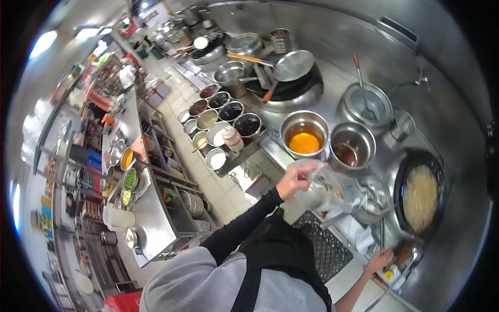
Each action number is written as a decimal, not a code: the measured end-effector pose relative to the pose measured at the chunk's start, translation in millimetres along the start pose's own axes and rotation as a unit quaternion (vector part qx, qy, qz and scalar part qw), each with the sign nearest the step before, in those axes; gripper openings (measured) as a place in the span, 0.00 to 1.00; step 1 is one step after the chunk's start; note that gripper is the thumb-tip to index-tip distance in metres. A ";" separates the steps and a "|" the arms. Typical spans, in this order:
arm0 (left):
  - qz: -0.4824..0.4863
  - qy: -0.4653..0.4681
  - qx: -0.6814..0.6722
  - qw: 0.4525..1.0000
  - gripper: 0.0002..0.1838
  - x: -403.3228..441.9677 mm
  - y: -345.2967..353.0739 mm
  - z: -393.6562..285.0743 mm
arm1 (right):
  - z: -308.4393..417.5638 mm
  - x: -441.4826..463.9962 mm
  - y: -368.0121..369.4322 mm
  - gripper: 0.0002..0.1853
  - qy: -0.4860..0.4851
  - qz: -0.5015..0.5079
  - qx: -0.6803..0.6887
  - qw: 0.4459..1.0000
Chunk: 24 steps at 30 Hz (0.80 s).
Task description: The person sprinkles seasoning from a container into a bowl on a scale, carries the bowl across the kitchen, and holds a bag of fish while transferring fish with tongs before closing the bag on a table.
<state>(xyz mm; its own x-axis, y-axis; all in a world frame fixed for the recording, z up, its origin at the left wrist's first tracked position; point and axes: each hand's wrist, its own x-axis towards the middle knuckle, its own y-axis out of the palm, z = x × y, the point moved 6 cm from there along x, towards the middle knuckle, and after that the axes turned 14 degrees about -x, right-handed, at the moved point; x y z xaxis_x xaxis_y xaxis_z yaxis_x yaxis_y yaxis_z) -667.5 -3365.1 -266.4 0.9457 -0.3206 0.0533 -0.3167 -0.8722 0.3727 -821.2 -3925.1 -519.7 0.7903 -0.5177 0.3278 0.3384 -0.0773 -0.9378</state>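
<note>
My left hand (297, 180) is closed in a pinch on the top of a clear plastic bag (328, 188). The bag hangs over the counter's front edge; its grey-brown contents are too unclear to name. Beside it is a round metal strainer (373, 200), partly behind the bag. Its thin handle (383, 234) runs down toward my right hand (381, 259), whose fingers are closed around its end. To the right, a dark wok (397, 190) holds pale thin noodles (421, 198). A metal ladle (413, 258) lies right of my right hand.
A pot of orange liquid (305, 132) and a pot of brown liquid (352, 145) stand ahead. A larger pot (365, 104) holds a ladle. Several sauce containers (228, 110) line the left. Farther left is a steel worktable (156, 229). A black floor mat (322, 244) lies below.
</note>
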 end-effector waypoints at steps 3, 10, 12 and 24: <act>-0.007 0.000 0.000 1.000 0.42 -6.5 1.1 -7.3 | 116.2 -39.5 -67.3 0.23 -0.017 0.015 0.283 0.959; 0.015 0.029 -0.014 0.999 0.42 -21.7 -9.1 -19.5 | 279.8 7.5 -78.5 0.13 0.031 0.093 0.366 0.925; 0.009 0.067 -0.012 0.998 0.42 -32.5 -19.5 -25.5 | 293.8 21.9 -76.9 0.14 -0.019 0.097 0.377 0.921; -0.083 0.169 -0.087 0.978 0.20 -220.0 -104.8 -135.1 | 490.1 -59.7 -350.5 0.14 -0.222 0.049 0.475 0.850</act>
<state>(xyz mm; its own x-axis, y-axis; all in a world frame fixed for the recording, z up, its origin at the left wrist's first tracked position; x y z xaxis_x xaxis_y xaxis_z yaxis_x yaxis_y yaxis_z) -832.5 -3153.2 -192.0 0.9624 -0.0136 0.2713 -0.1675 -0.8163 0.5529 -736.6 -3449.5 -154.8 0.8817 -0.0923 0.4628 0.3528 0.7803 -0.5164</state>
